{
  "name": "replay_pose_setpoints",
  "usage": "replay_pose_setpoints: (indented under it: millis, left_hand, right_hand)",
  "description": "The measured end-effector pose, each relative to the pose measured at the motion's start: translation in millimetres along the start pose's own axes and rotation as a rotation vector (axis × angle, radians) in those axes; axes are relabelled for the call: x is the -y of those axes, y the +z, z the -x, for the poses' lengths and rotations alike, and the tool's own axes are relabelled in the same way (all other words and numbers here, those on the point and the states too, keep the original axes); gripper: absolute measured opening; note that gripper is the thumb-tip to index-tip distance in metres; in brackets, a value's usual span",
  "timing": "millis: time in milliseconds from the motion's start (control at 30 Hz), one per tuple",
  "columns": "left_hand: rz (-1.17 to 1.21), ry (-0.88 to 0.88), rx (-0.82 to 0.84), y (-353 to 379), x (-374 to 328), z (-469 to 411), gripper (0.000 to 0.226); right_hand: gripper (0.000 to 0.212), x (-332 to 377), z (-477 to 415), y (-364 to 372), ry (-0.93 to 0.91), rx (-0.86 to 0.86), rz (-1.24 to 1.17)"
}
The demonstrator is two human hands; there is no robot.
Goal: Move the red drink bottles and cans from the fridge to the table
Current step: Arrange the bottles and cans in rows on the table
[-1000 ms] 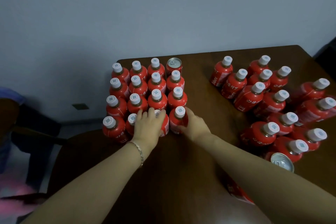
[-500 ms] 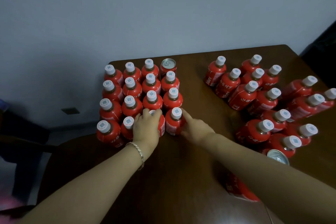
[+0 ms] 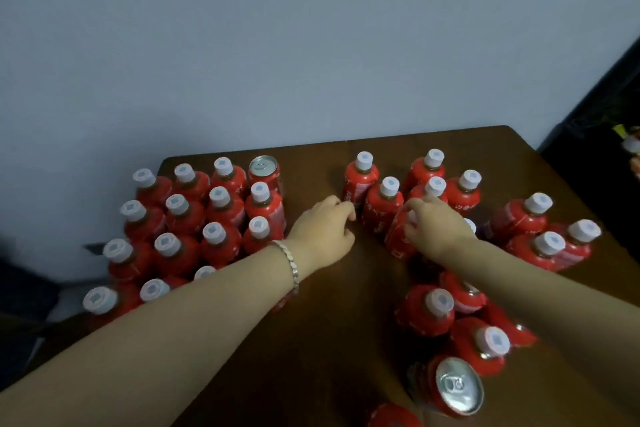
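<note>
head view shows your right hand [image 3: 437,230] gripping the cap of a red bottle [image 3: 397,241] in the right cluster on the bench [image 3: 346,322]; left hand [image 3: 322,232] curled, empty, just beside the rear bottle [image 3: 358,184]; lift straight up, sparing the neighbouring bottles [image 3: 382,204].

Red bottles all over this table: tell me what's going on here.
A person is handling red drinks on the brown table. A tidy block of bottles stands on the left, a looser cluster on the right. The right hand grips the top of one cluster bottle. The left hand is curled beside the neighbouring bottle; whether it touches is unclear.
</note>
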State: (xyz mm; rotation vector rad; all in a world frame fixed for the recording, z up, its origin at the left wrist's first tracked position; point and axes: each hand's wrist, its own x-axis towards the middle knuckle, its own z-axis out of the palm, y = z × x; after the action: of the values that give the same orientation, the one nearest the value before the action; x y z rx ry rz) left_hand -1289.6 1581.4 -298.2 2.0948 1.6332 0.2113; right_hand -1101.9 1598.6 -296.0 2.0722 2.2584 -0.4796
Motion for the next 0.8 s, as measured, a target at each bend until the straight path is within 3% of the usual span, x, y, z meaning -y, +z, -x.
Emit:
replay_pose_setpoints:
  millis: [200,333,433,567,800]
  left_hand:
    - [0.064,-0.142,-0.131,14,-22,-84,0.052]
    - [-0.070,-0.143,-0.111,12,-21,-125,0.066]
    - [-0.171,-0.150,0.014,11,-19,-150,0.052]
    - [-0.202,-0.125,-0.016,13,-14,-153,0.024]
    - [-0.217,-0.241,0.046,-11,22,-122,0.027]
  right_hand:
    - [0.033,-33,-43,3,0.006,0.178,0.018]
    - [0.040,-40,-49,15,-0.041,0.145,-0.074]
    - [0.034,-45,-55,21,-0.058,0.105,-0.108]
    - [0.026,-43,-51,25,-0.100,0.060,-0.178]
    - [0.032,-2,-51,23,-0.286,0.041,-0.209]
